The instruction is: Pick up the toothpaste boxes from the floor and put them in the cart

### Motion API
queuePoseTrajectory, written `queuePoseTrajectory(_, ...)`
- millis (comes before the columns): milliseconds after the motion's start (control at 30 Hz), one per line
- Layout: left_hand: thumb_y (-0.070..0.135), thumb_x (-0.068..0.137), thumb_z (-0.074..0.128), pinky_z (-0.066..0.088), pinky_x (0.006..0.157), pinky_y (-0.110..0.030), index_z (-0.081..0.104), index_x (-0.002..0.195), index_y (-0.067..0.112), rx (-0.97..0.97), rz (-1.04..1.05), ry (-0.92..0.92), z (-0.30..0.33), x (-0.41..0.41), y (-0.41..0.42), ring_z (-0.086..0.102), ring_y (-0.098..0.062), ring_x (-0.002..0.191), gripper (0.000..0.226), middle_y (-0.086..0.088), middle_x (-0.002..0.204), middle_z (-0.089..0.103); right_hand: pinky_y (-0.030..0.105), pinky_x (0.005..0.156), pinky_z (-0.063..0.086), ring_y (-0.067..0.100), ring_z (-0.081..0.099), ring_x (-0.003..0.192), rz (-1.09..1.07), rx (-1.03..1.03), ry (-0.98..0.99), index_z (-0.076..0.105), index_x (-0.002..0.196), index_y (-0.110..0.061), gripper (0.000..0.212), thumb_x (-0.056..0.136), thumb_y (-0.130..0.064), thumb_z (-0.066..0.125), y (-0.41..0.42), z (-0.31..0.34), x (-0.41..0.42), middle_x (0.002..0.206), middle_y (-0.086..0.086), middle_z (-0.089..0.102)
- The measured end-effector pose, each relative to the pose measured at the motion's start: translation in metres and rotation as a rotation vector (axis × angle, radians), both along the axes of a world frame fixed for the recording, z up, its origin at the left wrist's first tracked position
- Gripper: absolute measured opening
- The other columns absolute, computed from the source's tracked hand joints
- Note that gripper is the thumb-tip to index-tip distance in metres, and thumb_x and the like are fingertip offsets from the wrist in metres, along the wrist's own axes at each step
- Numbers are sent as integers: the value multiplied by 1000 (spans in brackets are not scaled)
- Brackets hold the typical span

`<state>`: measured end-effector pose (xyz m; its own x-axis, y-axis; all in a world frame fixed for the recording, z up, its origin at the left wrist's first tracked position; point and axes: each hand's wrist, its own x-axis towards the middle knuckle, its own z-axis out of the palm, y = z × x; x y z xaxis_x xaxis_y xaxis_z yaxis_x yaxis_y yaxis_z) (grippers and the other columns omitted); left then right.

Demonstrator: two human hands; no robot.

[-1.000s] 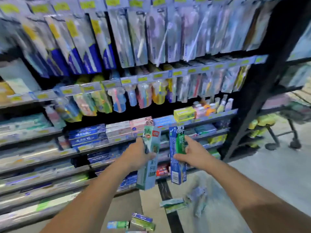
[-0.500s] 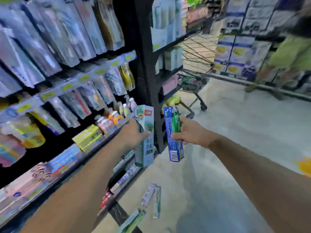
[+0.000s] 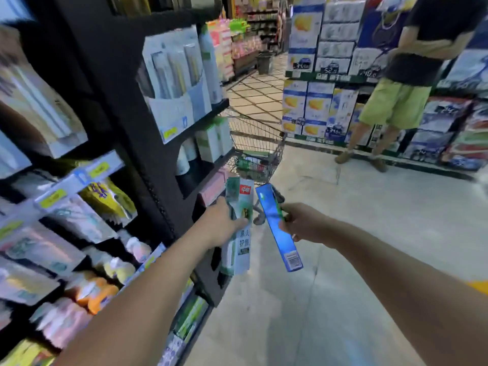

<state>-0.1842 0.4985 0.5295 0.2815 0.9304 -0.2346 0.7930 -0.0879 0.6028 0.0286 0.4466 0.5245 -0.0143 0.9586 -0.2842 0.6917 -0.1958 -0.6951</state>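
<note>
My left hand (image 3: 221, 223) grips a green and white toothpaste box (image 3: 239, 233), held upright in front of me. My right hand (image 3: 303, 223) grips a blue toothpaste box (image 3: 277, 225), also on end and tilted a little to the left. Both boxes are close together at chest height. Beyond them stands a wire shopping cart (image 3: 258, 143) beside the end of the shelf, with some coloured items lying in its basket. Its wheels are partly hidden behind the boxes.
A black shelf unit (image 3: 111, 101) full of toothbrushes and packets runs along my left. A person in green shorts (image 3: 396, 101) stands at the right by stacked cartons (image 3: 317, 107). Grey floor (image 3: 369, 233) stretches between me and the cart.
My view has swung right, away from the shelf, and the cart is now straight ahead and closer. The boxes on the floor have left the view. Both hands still hold their boxes.
</note>
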Motion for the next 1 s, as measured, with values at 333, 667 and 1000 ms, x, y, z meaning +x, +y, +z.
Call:
queuePoseTrajectory(333, 42, 87, 68, 55, 85, -43, 37, 132, 12, -65, -23, -56, -16, 102, 167, 64, -24, 103, 62, -5, 122, 64, 51, 79, 56, 33, 64, 96, -21, 1, -68, 57, 120, -5, 31, 90, -14, 60, 158, -24, 99, 109, 17, 64)
queuePoseTrajectory(667, 42, 86, 69, 42, 55, -26, 40, 111, 18, -76, 116, 61, -31, 224, 323, 57, -18, 86, 45, -1, 106, 60, 18, 41, 41, 2, 60, 59, -41, 5, -183, 52, 85, -29, 45, 60, -54, 80, 330, -50, 232, 66, -9, 61)
queuePoseTrajectory(1000, 38, 88, 69, 53, 53, -31, 39, 115, 16, -139, 266, 16, -45, 281, 472, 64, -14, 79, 46, 2, 101, 62, 34, 60, 54, 11, 60, 75, -39, 0, -110, 50, 97, -26, 47, 67, -47, 79, 495, -62, 302, 91, -3, 61)
